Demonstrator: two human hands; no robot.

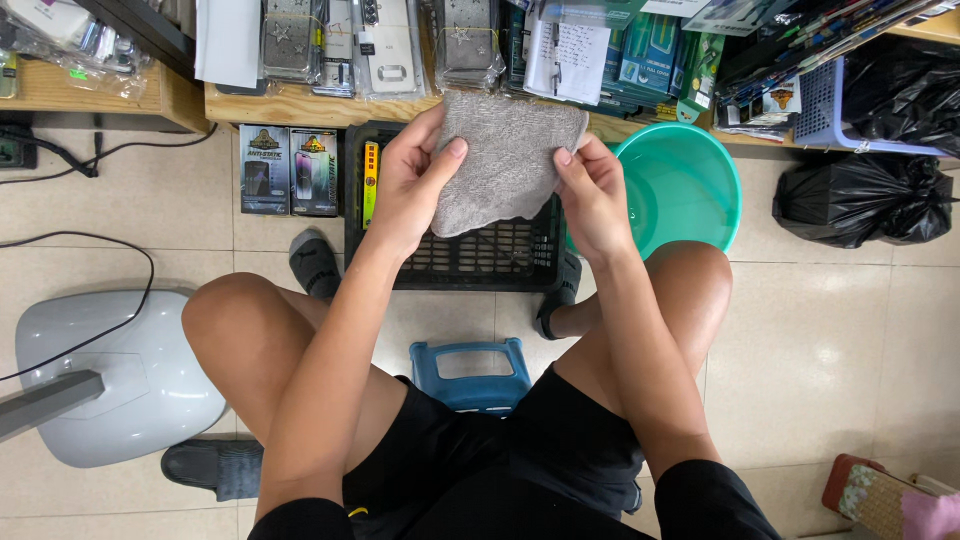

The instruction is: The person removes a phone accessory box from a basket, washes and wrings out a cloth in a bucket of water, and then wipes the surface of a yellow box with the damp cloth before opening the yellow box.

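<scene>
Grey cloth: held spread above the black crate, beside the teal basin. Left hand and right hand each pinch closed on a side edge. Advice: keep both grips level and the fabric taut.

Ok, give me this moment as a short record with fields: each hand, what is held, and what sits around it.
left hand: grips the left edge of the grey cloth, thumb on top
right hand: pinches the cloth's right edge
cloth: held up, spread between both hands
below the cloth: black crate on the tiled floor
right of crate: teal basin
seat: blue stool between the legs
far left: grey fan base
far right: black bags
</scene>
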